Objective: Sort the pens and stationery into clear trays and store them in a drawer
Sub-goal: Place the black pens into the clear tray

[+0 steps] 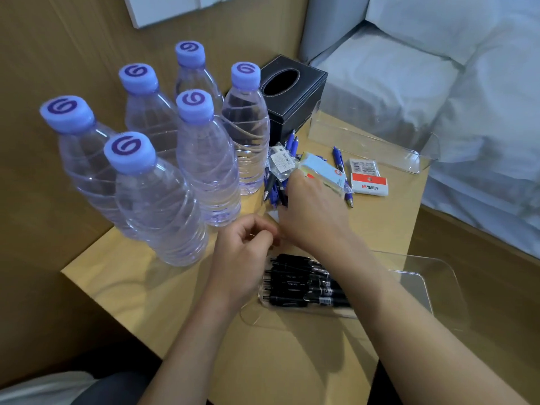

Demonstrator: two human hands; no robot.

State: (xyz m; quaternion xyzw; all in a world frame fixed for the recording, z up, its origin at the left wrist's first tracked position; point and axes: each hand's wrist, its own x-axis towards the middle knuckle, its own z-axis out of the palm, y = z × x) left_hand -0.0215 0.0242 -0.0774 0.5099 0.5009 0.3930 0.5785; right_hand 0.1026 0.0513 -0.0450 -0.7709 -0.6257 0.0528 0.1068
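Two clear trays sit on the wooden table (175,290): the near tray (420,276) already holds a row of black pens (304,285) laid side by side, while the far tray (380,147), at the table's back edge by the bed (438,83), looks empty, presumably reserved for another category. The blue pens (276,188) lie in a loose heap between the trays, beside a packet of sticky notes (324,171) and the boxed erasers (369,185), all within short reach for sorting. The right hand (314,211) reaches palm-down into this heap; its fingers are curled under, and whether they have closed on a pen or on the notes packet cannot be determined. The left hand (248,252) hovers just beside it, loosely curled, fingertips pinched together, possibly on something small that is too blurred to identify. Six water bottles (163,200) and a black tissue box (292,95) crowd the left side and screen part of the heap. No drawer is in view.
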